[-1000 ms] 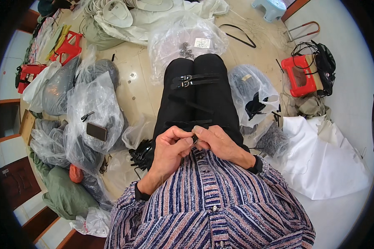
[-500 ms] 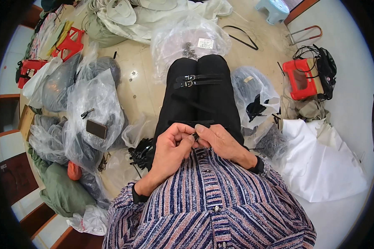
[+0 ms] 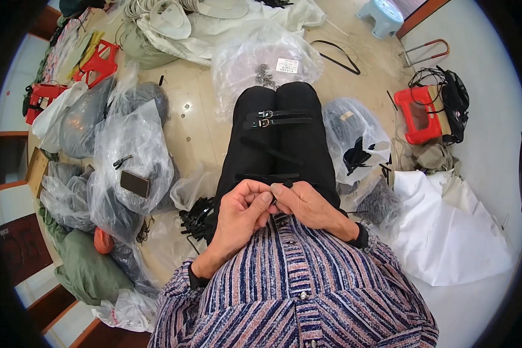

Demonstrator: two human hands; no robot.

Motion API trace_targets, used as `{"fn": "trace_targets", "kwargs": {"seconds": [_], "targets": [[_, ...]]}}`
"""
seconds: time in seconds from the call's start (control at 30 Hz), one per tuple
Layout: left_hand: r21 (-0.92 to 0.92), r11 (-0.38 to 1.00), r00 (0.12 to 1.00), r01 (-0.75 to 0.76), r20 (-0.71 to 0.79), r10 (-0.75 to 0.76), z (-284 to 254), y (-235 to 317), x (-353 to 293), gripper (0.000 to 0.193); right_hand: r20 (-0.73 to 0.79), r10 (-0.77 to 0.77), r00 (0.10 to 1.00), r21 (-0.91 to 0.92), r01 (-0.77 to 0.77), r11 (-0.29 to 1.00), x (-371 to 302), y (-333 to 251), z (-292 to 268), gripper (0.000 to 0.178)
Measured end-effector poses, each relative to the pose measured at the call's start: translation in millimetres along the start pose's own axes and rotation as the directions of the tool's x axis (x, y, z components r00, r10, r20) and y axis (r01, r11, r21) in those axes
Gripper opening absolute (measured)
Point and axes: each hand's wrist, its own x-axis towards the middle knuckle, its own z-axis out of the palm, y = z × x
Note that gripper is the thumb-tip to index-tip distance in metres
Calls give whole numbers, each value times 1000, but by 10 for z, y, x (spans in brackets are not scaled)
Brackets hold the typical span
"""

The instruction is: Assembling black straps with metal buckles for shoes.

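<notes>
Close together above my lap, my left hand [image 3: 245,210] and my right hand [image 3: 308,203] are closed, pinching a narrow black strap [image 3: 288,184] between their fingertips. Most of that strap is hidden by the fingers. Two black straps with silver buckles [image 3: 265,123] lie side by side across my black trousers near the knees. Nearer to me, another dark strap [image 3: 267,149] lies slantwise on my thighs, hard to see against the cloth. One more black strap [image 3: 255,176] lies crosswise just beyond my fingers.
A clear plastic bag with small metal pieces [image 3: 265,75] lies beyond my knees. At left, a phone [image 3: 134,184] rests on a plastic bag, with bundled black straps [image 3: 198,217] nearer me. At right are a bag with black pieces [image 3: 356,156], a red stool [image 3: 416,116] and white cloth [image 3: 446,232].
Both hands have shifted slightly, and the fingers have turned the small black strap between them. The buckled straps on my lap lie as before.
</notes>
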Motion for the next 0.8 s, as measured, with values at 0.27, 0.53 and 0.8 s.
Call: {"fn": "trace_targets", "kwargs": {"seconds": [0.27, 0.53, 0.8], "targets": [[-53, 993, 994, -107, 21, 108, 28, -118, 5, 14, -93, 47, 995, 309, -17, 951, -24, 183, 6, 49], [-72, 996, 996, -57, 67, 62, -26, -131, 9, 12, -79, 65, 995, 185, -49, 981, -47, 75, 2, 50], [146, 960, 970, -240, -3, 243, -28, -184, -12, 7, -82, -49, 995, -59, 44, 997, -43, -78, 41, 40]]}}
